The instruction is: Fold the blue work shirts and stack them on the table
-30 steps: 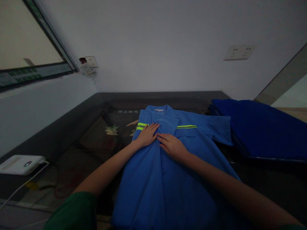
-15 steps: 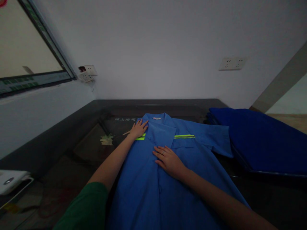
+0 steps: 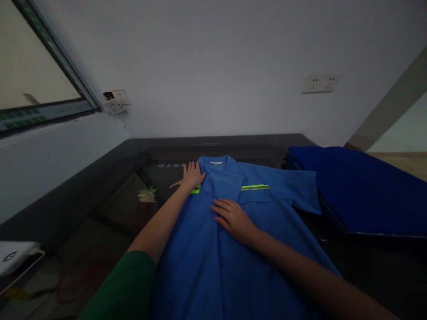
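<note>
A light blue work shirt (image 3: 213,258) with yellow-green reflective stripes lies face up on a dark table (image 3: 110,209), collar away from me. Its left side is folded in over the front. My left hand (image 3: 192,174) rests flat, fingers spread, on the shirt's far left shoulder beside the collar. My right hand (image 3: 233,218) lies flat with fingers stretched out on the middle of the chest. The shirt's right short sleeve (image 3: 300,191) is spread out to the right.
A stack of dark blue cloth (image 3: 360,191) lies on the table at the right, touching the shirt's sleeve. A white device with a cable (image 3: 15,255) sits at the left edge. Wall sockets (image 3: 115,101) hang in the left corner, and a window is at the left.
My left hand slid from the chest up and left to the shirt's shoulder by the collar. My right hand stayed on the chest. The camera view shifted slightly.
</note>
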`<state>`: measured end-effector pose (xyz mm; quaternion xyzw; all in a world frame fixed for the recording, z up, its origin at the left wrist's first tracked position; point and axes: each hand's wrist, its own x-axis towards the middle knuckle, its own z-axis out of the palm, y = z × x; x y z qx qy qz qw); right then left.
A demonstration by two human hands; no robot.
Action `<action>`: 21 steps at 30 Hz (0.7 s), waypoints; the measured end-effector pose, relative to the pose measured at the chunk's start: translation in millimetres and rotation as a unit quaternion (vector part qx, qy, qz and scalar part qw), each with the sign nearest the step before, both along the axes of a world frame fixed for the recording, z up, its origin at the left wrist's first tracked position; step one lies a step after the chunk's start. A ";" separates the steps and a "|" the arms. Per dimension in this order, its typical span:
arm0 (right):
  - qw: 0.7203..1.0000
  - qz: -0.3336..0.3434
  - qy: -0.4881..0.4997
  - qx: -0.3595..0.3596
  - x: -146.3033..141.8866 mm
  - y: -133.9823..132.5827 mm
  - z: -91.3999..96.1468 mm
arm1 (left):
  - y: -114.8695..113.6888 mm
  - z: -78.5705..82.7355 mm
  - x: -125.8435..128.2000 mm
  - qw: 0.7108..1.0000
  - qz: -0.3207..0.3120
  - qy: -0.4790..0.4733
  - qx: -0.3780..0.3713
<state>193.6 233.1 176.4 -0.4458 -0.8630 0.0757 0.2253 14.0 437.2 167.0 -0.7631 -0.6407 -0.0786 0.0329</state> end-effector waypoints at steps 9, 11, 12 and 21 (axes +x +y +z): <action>0.977 -0.175 -0.116 -0.040 33.9 58.7 4.2 | -18.8 -13.3 19.4 0.995 -0.015 -0.080 -0.055; 0.975 -0.172 -0.133 -0.045 41.4 59.9 -2.6 | -19.6 -12.5 19.2 0.994 -0.012 -0.088 -0.058; 0.975 -0.171 -0.135 -0.042 43.6 59.0 -5.4 | -20.2 -11.1 19.5 0.994 -0.011 -0.096 -0.055; 0.974 -0.178 -0.134 -0.027 43.3 55.9 -11.4 | -61.0 10.3 8.5 0.961 -0.160 -0.195 0.113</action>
